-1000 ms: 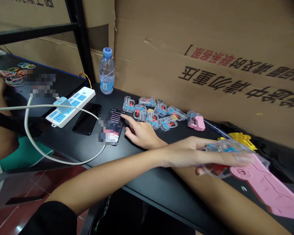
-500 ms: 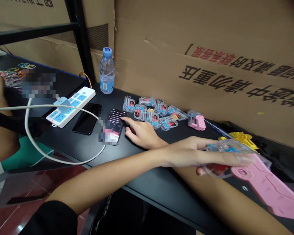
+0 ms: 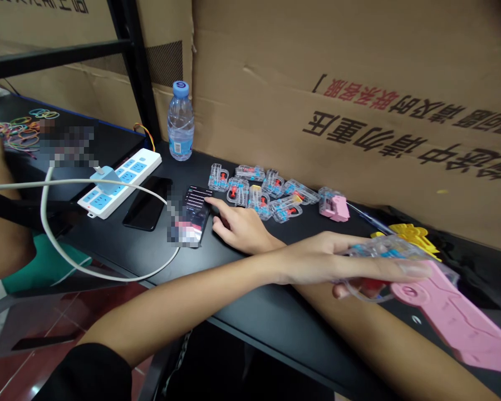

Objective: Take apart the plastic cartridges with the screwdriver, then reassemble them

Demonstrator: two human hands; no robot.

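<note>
My left hand (image 3: 317, 260) reaches across from the lower left, over my right forearm. It is closed around a toy gun (image 3: 455, 312) with a clear body, blue inner parts, a red trigger piece and a long pink section. The fingers hide part of the clear body. My right hand (image 3: 242, 227) lies on the table, index finger stretched onto the lit screen of a phone (image 3: 196, 209) and the other fingers loosely curled. Several clear toy gun bodies (image 3: 273, 182) with red and blue parts lie just beyond it. One more with a pink piece (image 3: 335, 207) lies to their right.
Left of the phone are a dark phone (image 3: 147, 203), a white power strip (image 3: 121, 182) and a looping white cable (image 3: 87, 269). A water bottle (image 3: 181, 122) stands by the cardboard (image 3: 267, 72). Yellow parts (image 3: 415, 239) lie right. Another person's arm (image 3: 4, 206) is at far left.
</note>
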